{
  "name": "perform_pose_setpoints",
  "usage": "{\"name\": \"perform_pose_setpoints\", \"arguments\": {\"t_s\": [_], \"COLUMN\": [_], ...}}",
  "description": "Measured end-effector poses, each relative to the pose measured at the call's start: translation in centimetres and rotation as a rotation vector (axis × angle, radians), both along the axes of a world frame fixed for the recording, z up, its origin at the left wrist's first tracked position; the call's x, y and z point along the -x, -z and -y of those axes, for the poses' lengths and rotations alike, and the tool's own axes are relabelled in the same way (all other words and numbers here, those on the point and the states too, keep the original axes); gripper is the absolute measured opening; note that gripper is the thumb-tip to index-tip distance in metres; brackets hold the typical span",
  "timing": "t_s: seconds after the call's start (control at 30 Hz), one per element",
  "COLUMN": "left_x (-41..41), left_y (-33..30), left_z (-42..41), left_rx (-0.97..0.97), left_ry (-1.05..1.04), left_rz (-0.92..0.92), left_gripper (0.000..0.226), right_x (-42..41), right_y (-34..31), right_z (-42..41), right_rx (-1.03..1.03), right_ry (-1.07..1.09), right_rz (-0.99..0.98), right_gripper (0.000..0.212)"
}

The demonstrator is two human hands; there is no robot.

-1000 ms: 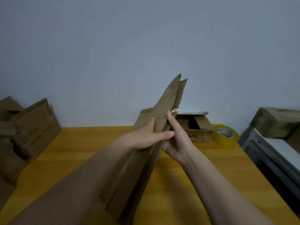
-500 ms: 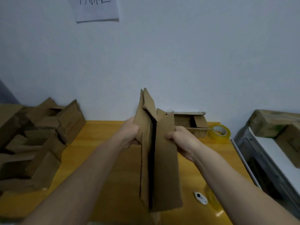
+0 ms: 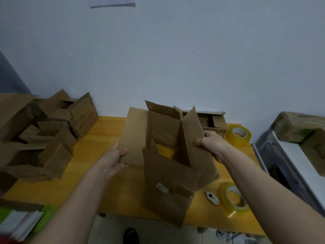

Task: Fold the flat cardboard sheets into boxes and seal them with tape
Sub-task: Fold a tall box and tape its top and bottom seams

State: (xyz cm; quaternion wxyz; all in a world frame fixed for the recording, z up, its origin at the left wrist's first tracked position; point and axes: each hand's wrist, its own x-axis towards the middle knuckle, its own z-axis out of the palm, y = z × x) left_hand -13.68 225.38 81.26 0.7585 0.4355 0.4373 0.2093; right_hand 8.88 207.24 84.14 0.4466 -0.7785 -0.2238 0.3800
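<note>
Above the yellow table (image 3: 98, 161), the half-opened box (image 3: 168, 155) hangs between both hands, left hand (image 3: 115, 160) pinching one side flap, right hand (image 3: 212, 144) gripping the opposite wall (long axis running away from the person).

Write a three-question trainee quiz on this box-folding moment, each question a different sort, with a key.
1. True or false: the cardboard box held by the left hand and the right hand is already taped shut.
2. How many tape rolls lie on the yellow table?
A) one B) two C) three
3. Fill in: the small white tool lies just ____ of the near tape roll.

Key
1. False: its flaps stand open and the table shows through it.
2. B: the near one and the far tape roll.
3. Left.
</note>
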Motion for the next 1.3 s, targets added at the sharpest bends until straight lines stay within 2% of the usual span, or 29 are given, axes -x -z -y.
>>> {"name": "perform_pose_setpoints", "arguments": {"t_s": [0.1,0.27,0.43,0.63,0.73,0.8,0.83,0.9,0.93,0.97,1.03,1.07,1.13,1.2,1.23,1.3], "left_x": [0.4,1.8,2.3,1.6,1.2,0.9,0.9,1.2,1.3,1.4,1.2,1.1,1.0,1.0,1.0,1.4], "left_y": [0.9,1.1,3.5,6.3,6.9,7.1,7.4,8.1,8.2,8.1,8.2,8.3,8.5,8.7,8.7,8.6], "left_z": [0.1,-0.6,0.1,-0.2,-0.3,-0.3,-0.3,0.1,0.5,1.0,1.4,1.4,1.3,1.2,1.2,1.4], "left_rx": [0.006,0.018,0.007,0.01,0.004,-0.121,-0.274,-0.713,-0.924,-1.09,-1.299,-1.361,-1.372,-1.267,-1.17,-0.999], "left_ry": [-0.022,0.049,0.095,0.018,0.006,0.041,0.09,0.21,0.25,0.31,0.508,0.579,0.657,0.711,0.732,0.759], "left_rz": [-0.002,-0.015,-0.207,-0.26,-0.285,-0.408,-0.55,-0.846,-0.863,-0.804,-0.719,-0.75,-0.874,-0.865,-0.797,-0.671], "left_gripper": [0.044,0.042,0.04,0.043,0.042,0.046,0.056,0.085,0.095,0.1,0.105,0.106,0.102,0.102,0.103,0.108], "right_x": [0.6,-0.5,-0.2,-0.3,-0.5,-0.6,-0.8,-0.9,-1.0,-1.1,-1.6,-1.8,-2.2,-2.1,-1.9,-0.6], "right_y": [0.7,1.1,4.0,6.0,6.1,6.3,6.4,6.8,7.1,7.3,7.9,8.2,8.8,9.5,9.8,10.2], "right_z": [0.4,0.1,-0.8,-2.1,-2.6,-2.8,-2.8,-2.7,-2.6,-2.6,-2.3,-2.1,-1.6,-0.8,-0.2,1.2], "right_rx": [0.129,0.117,0.199,0.221,0.255,0.272,0.272,0.254,0.241,0.227,0.223,0.233,0.262,0.278,0.285,0.292], "right_ry": [-0.111,-0.033,0.023,0.065,0.054,0.045,0.047,0.066,0.075,0.086,0.107,0.116,0.143,0.165,0.163,0.065], "right_rz": [0.051,0.154,0.195,0.205,0.247,0.271,0.276,0.273,0.267,0.259,0.262,0.28,0.315,0.369,0.461,0.809], "right_gripper": [0.023,0.015,0.011,0.034,0.037,0.039,0.039,0.039,0.038,0.038,0.036,0.035,0.033,0.047,0.059,0.072]}}
